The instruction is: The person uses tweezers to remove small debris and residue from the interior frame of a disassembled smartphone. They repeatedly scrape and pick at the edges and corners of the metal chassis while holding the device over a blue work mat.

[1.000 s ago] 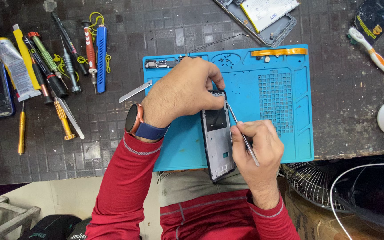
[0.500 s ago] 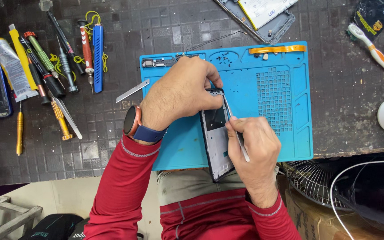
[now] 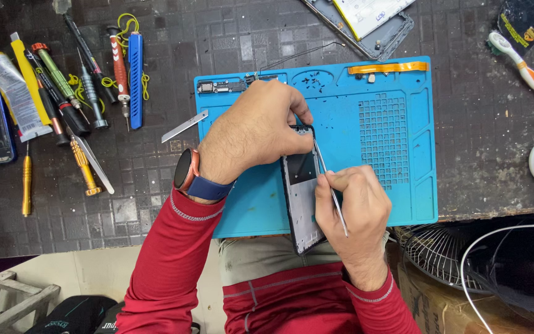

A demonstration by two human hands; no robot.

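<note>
Near the front edge of the blue mat (image 3: 403,204), about midway along it, an opened phone frame (image 3: 301,192) is held lengthwise, its lower end hanging past the mat and over the table's front edge toward the lap. Its upper end is gripped by the left hand (image 3: 254,133), whose fingers are curled over the top corner and pressed down on it. Thin metal tweezers (image 3: 329,185) are pinched between thumb and fingers of the right hand (image 3: 350,213), with the tips brought to the frame's right side just below the left fingertips; what the tips touch is too small to tell.

For work like this to go well, the frame would best be kept pressed flat by the left hand, and the tweezers kept at a shallow angle with light pressure, so that nothing is scratched or flicked away.

Along the mat's back edge a small circuit strip (image 3: 220,86) lies at the left corner and an orange ribbon cable (image 3: 387,67) toward the right. Beyond the mat's left edge, on the dark table (image 3: 156,204), a metal blade (image 3: 183,126) and a row of screwdrivers (image 3: 69,99) are laid out. At the table's back edge another opened phone (image 3: 366,18) is seen, and a toothbrush (image 3: 526,74) at the right.
</note>
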